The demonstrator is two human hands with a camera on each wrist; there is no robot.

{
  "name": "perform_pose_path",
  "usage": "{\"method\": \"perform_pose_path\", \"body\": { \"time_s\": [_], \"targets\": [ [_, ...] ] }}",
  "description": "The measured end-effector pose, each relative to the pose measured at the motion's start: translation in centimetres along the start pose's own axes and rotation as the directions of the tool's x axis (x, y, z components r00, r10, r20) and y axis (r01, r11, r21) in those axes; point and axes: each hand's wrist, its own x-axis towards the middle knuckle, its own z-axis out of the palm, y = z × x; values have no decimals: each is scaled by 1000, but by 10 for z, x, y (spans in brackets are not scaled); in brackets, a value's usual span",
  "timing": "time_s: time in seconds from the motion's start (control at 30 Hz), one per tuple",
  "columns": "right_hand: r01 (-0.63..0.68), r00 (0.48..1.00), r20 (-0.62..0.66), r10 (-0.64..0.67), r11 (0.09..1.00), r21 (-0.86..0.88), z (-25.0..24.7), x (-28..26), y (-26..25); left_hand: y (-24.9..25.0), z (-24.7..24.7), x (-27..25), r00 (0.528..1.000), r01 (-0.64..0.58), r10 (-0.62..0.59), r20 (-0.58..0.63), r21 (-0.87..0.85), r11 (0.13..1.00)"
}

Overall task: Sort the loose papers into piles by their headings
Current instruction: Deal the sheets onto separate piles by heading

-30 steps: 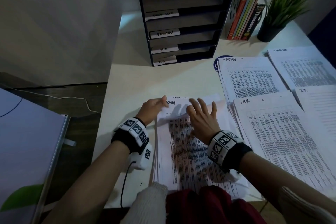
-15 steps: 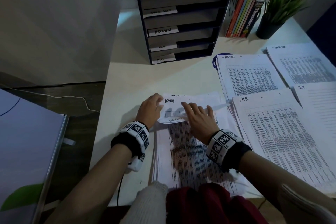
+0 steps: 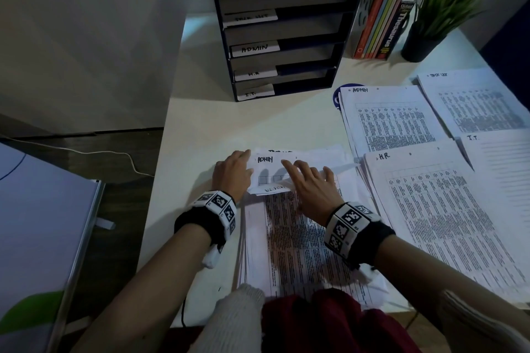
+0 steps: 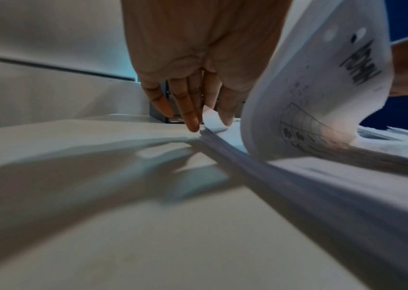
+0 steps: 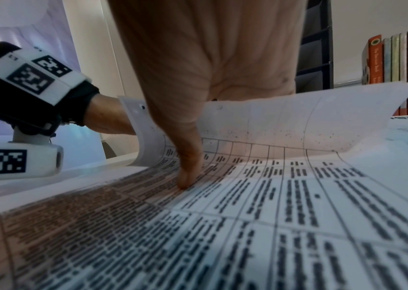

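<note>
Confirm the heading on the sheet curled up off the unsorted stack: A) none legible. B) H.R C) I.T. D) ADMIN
D: the top sheet, curled up between the left hand and right hand, reads ADMIN in the head and left wrist views.

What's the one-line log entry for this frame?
right hand: presses buckled ADMIN sheet | left hand: touches unsorted stack corner | likely next: ADMIN pile

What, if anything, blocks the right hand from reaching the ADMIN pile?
Probably nothing, so likely yes: the ADMIN pile lies uncovered ahead-right of the right hand, which rests on a curled sheet.
</note>
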Motion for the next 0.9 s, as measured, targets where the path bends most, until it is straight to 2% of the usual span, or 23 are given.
{"method": "perform_pose_path", "body": {
  "time_s": [0.3,0.37,0.4,0.53,0.6,0.67,0.73,0.8,0.83,0.87,0.9],
  "targets": [
    [8,1000,-1,-8,1000,2,2,1,2,6,0,-7,995,-51,75,-72,297,953],
    [19,999,40,-19,1000,-10,2,3,4,8,-3,-8,983,-39,96,-156,331,943],
    [29,998,64,-28,1000,-11,1,5,5,7,-4,-8,976,-26,89,-197,299,954],
    [16,995,99,-29,992,127,-2,12,5,0,0,-2,992,5,-15,-129,-79,997],
    [-34,999,1,35,961,274,-2,14,1,-2,-6,-2,997,-17,-8,-72,-335,942],
    [-79,989,-86,116,933,351,-3,16,-3,-1,-15,-5,987,17,79,143,-575,818],
    [-111,982,-120,144,963,245,-3,17,-5,-1,-20,-8,946,127,126,297,-702,700],
    [-89,982,-161,102,992,85,0,17,-7,1,-21,-8,936,227,80,344,-759,610],
    [-65,980,-187,67,998,20,5,17,-8,0,-18,-6,945,229,51,324,-763,605],
    [-39,977,-210,33,999,-25,8,16,-8,0,-15,-4,961,195,20,275,-729,656],
    [-13,976,-219,2,999,-48,10,14,-7,-2,-12,-2,977,147,-7,214,-649,747]
  ]
}}
